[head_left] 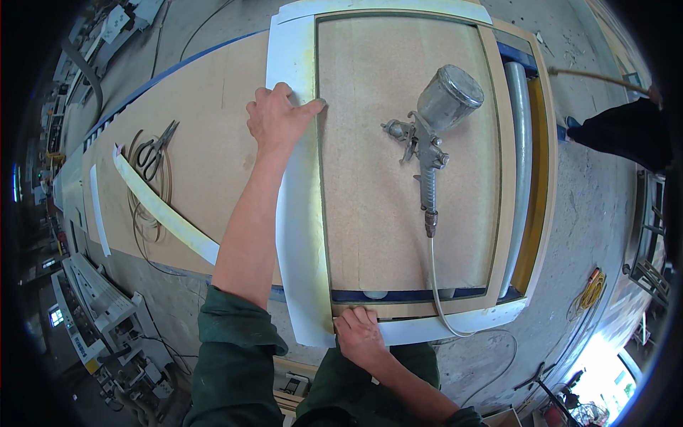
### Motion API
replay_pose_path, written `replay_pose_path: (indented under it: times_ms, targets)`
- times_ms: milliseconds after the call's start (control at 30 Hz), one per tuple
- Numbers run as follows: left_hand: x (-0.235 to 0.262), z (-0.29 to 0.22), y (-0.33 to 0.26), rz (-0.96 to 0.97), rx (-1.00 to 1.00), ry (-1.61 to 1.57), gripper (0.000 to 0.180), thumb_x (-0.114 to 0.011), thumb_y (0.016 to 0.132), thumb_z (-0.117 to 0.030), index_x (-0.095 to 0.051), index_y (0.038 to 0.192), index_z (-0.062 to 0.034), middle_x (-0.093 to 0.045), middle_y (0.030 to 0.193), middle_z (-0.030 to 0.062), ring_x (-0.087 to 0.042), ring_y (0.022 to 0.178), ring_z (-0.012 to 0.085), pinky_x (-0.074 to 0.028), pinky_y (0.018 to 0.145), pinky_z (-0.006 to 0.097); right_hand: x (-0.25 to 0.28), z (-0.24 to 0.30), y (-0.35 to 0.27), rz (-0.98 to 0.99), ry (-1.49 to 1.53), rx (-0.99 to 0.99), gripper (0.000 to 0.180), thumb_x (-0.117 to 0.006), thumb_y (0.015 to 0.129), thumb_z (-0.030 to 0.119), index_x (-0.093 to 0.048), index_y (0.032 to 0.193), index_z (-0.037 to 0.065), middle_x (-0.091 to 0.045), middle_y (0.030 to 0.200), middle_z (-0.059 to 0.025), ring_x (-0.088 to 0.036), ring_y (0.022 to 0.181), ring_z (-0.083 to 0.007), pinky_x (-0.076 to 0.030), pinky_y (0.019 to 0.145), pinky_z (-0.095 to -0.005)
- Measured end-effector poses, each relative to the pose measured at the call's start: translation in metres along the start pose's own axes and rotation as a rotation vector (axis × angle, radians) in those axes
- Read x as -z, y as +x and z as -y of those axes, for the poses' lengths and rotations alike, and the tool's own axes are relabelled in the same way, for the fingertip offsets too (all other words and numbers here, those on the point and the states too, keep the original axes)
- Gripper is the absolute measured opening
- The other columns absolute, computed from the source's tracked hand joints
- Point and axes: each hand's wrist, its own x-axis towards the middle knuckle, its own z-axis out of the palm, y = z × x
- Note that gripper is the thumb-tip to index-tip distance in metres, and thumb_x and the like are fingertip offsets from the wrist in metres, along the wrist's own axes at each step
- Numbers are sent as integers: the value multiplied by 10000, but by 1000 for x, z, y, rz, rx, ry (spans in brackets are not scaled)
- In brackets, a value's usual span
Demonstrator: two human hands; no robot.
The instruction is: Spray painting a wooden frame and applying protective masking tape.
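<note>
My left hand [279, 117] lies flat with fingers spread on a long white strip [300, 235] that runs along the left side of a wooden frame [506, 171]. Its thumb reaches to the frame's inner edge. My right hand [359, 334] presses down on the near left corner of the frame, where this strip meets another white strip [455, 322] along the near side. Inside the frame lies a brown board [370, 213], and on it rests a metal spray gun [432, 132] with its cup and a pale hose [435, 285] trailing toward me.
Scissors [155, 151] and a loose white strip [165, 213] lie on the brown worktop [206, 128] at the left, beside a coil of thin banding. A grey pipe [521, 142] lies along the frame's right side. Another person's dark sleeve [626, 132] shows at far right. Machines stand lower left.
</note>
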Motion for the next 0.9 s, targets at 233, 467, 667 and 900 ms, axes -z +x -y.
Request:
replay_pose_path:
  times_ms: [233,467,667,900]
  targets:
    - [0,6,-1,-8,-39,18,644,-894,735,-546,-724,1150,-84,-607,1195,152,-557,1200,390,-503,979,499,2,2,4,-34,-25,15,76,-686,826,139,-649,890,122,-573,934,-49,-557,984,-254,-413,864,-410]
    - [-18,18,-13,-180,-134,48,661,-877,751,-568,-707,1186,-100,-617,1252,128,-528,1219,364,-384,1014,544,-2,1,-2,-19,-27,5,105,-679,805,137,-653,906,121,-579,949,-45,-554,990,-250,-411,862,-414]
    - [-26,24,-6,-284,-274,111,797,-825,806,-571,-581,1404,-105,-542,1492,134,-474,1348,372,-374,1008,592,-1,-2,-5,20,-20,9,190,-661,780,113,-665,969,108,-585,1000,-54,-557,1027,-262,-417,872,-413]
    - [-19,24,2,13,-276,60,696,-812,860,-408,-590,1505,-270,-375,1670,113,-420,1382,446,-433,1015,674,2,1,-3,69,-26,34,224,-661,789,103,-666,1012,111,-591,1038,-53,-555,1049,-258,-423,882,-417]
